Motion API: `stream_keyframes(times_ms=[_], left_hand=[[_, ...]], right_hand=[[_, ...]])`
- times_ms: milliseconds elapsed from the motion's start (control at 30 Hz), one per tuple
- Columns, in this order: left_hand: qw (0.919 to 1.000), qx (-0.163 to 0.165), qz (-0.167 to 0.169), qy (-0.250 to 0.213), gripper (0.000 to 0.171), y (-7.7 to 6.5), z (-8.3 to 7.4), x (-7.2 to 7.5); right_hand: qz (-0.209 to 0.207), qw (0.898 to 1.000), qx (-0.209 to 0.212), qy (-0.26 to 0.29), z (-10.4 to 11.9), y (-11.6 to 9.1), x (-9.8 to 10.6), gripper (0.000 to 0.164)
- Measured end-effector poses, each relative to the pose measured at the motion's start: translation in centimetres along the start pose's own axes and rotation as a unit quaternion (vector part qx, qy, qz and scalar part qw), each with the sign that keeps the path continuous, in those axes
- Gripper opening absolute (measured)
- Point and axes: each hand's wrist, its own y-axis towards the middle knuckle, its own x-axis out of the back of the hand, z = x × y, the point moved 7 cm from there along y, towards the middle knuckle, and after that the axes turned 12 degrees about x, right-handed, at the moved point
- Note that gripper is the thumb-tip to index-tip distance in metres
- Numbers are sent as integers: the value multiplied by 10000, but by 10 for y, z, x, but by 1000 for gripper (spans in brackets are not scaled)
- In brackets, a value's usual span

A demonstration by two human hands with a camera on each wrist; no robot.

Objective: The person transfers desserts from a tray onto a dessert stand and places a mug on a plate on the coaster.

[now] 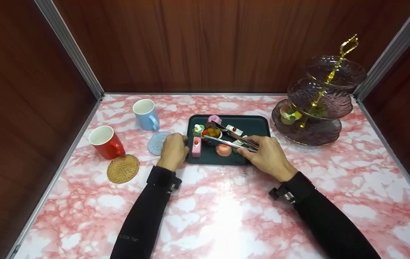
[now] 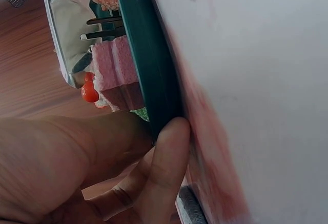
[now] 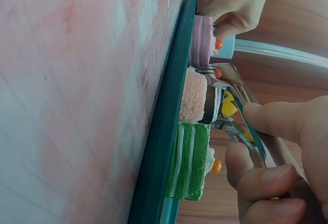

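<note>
My left hand [image 1: 173, 149] pinches the left rim of a dark green tray [image 1: 257, 124] between thumb and fingers, as the left wrist view shows. Metal tongs [image 1: 221, 141] are gripped in my right hand [image 1: 271, 156] over the tray. Their tips lie either side of a small fruit-topped dessert cup [image 1: 213, 133]; whether they touch it I cannot tell. Around it on the tray are a pink cake slice [image 1: 196, 147], a round orange cake [image 1: 223, 150], a green-and-white dessert [image 1: 197, 129], a purple ring-shaped sweet [image 1: 214, 119] and a white slice [image 1: 234, 130]. A green layered cake [image 3: 189, 162] sits below my right fingers.
At the right stands a three-tier glass stand [image 1: 307, 135] with a gold handle; a dessert cup [image 1: 290, 114] sits on its bottom plate. To the left are a blue mug [image 1: 145, 117], a red mug [image 1: 105, 144], a blue coaster [image 1: 156, 144] and a woven coaster [image 1: 123, 169]. Wooden panels enclose the table.
</note>
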Motion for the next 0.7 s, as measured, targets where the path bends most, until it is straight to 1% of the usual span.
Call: stream_keyframes(times_ms=[233,467,700], left_hand=[[10000,-78,20,47,24,-1,-1,1],[10000,-51,31,-9,25,-1,-1,1],[9999,-46,22,-102,29,-1,0,1]], right_hand=[[-117,9996,196,148,2,1,1,39],[-192,9992,313,157,3,1,1,37],[-375,9986,359,109,4,-1,5,39]])
